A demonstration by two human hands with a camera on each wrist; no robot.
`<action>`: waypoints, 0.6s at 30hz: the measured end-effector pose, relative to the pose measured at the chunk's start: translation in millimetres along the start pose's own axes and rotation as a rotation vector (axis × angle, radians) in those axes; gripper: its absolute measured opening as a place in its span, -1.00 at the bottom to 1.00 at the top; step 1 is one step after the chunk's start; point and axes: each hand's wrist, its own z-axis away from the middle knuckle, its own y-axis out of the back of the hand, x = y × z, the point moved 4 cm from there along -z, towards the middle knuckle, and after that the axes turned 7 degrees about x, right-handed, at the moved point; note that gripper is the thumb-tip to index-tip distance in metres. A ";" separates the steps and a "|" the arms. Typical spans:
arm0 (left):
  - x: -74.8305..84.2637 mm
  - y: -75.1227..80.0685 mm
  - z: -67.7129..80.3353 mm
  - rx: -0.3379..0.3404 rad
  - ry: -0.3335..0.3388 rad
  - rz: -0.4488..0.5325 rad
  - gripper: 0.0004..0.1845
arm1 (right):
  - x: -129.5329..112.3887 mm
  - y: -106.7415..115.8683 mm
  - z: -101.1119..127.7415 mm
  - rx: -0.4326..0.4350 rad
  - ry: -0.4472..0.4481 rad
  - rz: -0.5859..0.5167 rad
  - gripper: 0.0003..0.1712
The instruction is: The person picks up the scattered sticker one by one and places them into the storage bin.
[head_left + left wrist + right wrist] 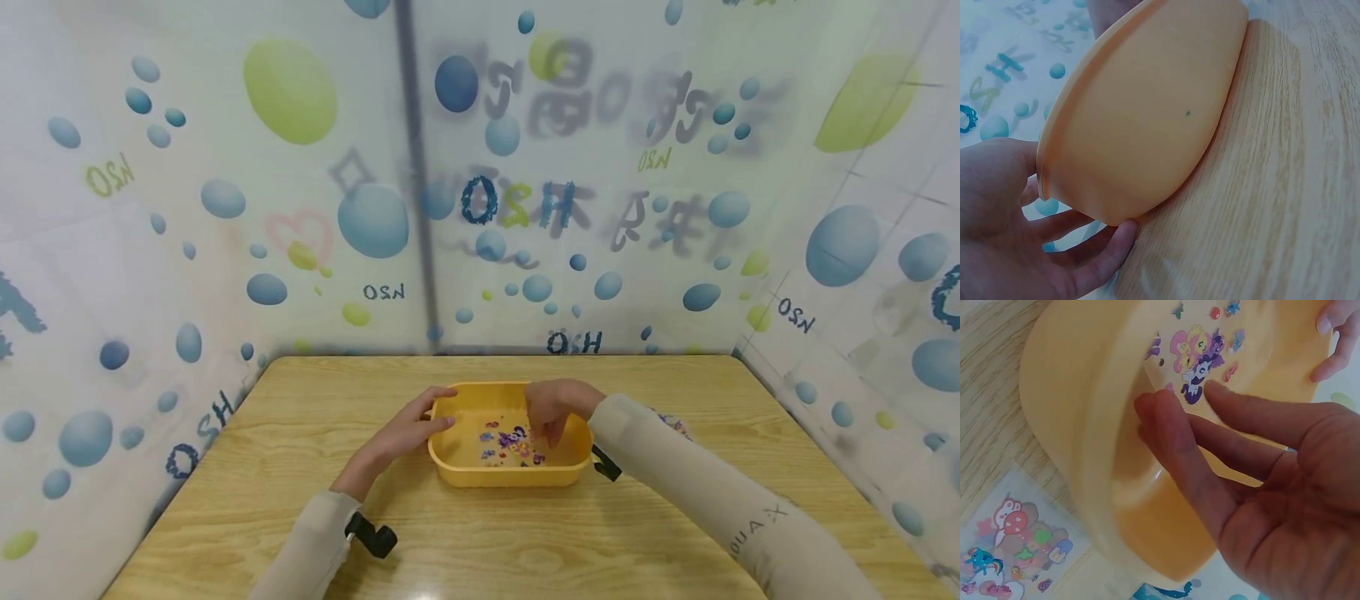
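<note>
A yellow plastic basin stands on the wooden table. My left hand grips its left end at the rim, and in the left wrist view its fingers lie along the outside wall. Inside the basin my right hand reaches down, its fingers loosely bent and the thumb apart from them. Nothing shows between thumb and fingers. Small colourful cartoon pony stickers lie on the basin floor near the fingertips. A pale straight edge beside them looks like a clear sheet; whether a finger touches it, I cannot tell.
Right of the basin, partly behind the right sleeve, a clear packet of colourful stickers lies on the table. A curtain printed with blue and green bubbles hangs behind the table and along its sides.
</note>
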 end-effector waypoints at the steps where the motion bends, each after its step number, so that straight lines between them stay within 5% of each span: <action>1: -0.3 -0.1 0.0 0.003 0.001 -0.002 -0.48 | 0.4 -0.1 0.0 0.001 -0.005 -0.006 -0.90; 18: 3.9 0.2 1.9 0.025 -0.012 -0.021 -0.49 | 0.9 -0.8 0.0 0.035 -0.029 0.083 -0.95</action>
